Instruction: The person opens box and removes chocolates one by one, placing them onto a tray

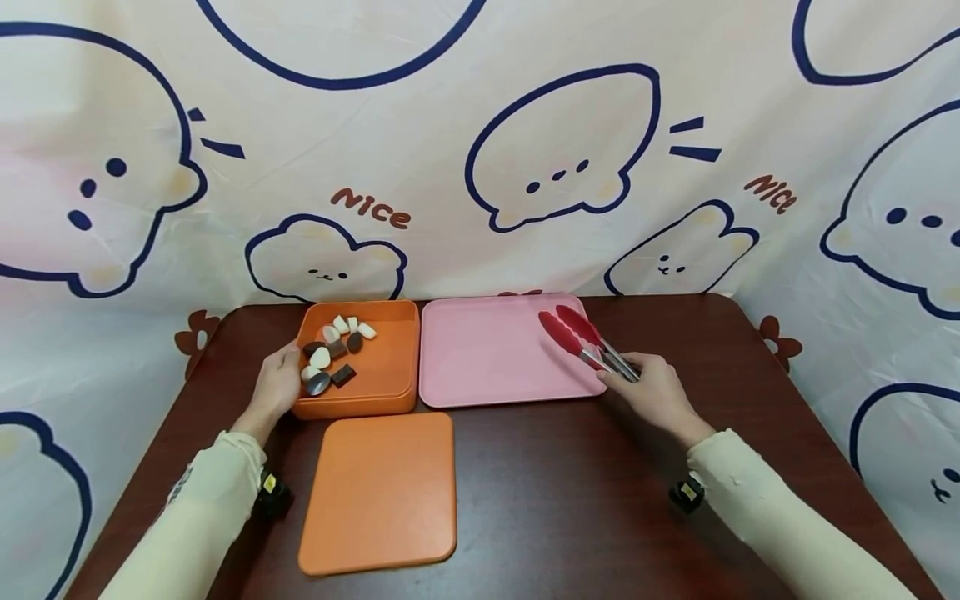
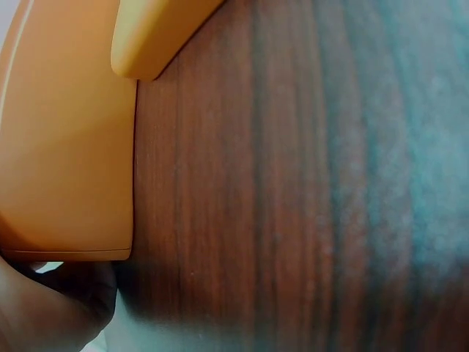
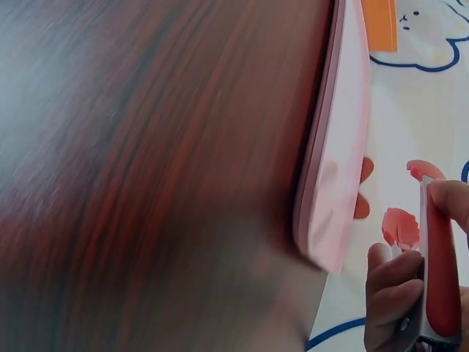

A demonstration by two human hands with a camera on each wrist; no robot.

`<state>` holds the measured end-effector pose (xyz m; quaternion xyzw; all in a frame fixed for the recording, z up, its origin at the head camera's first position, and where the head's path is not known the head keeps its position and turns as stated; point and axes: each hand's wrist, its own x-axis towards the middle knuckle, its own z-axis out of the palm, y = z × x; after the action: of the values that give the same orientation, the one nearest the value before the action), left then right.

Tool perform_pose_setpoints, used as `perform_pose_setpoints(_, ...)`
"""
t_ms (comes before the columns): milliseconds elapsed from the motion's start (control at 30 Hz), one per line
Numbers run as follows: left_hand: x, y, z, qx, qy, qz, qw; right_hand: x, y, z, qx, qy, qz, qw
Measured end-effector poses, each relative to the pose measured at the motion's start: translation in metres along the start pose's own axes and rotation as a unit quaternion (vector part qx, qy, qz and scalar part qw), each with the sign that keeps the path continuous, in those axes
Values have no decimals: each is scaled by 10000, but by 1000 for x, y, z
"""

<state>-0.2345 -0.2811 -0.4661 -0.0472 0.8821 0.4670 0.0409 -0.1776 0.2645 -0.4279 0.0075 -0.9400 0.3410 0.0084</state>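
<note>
My left hand (image 1: 276,382) grips the left side of a shallow orange box (image 1: 390,358). In the left wrist view, curled fingers (image 2: 51,301) lie against the box's wall. Inside, mostly along its left side, are several small white pieces (image 1: 320,357), dark brown pieces (image 1: 343,376) and a shiny grey rounded piece (image 1: 318,383). My right hand (image 1: 656,392) holds metal tongs (image 1: 618,362) with red tips over the right part of a pink tray (image 1: 487,354). The tips stand apart with nothing visible between them. In the right wrist view, thumb and fingers wrap the tongs' red-lined handle (image 3: 442,271).
A flat orange lid-like panel (image 1: 378,496) lies on the dark wooden table (image 1: 562,508) in front of the box. Box and tray stand side by side near the back edge. A patterned white cloth (image 1: 450,250) hangs behind the table and at both sides.
</note>
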Motion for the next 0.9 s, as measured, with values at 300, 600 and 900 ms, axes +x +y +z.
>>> perform_pose_setpoints(300,0,1,1,21,131,11,9999,6,-24,16,22,-315,-38,9995)
perform_pose_setpoints(600,0,1,2,21,71,-218,9997,12,-52,33,-83,-399,-192,9990)
perform_pose_setpoints(900,1,-2,2,-21,150,-241,9996,18,-83,51,-251,-561,-650,9960)
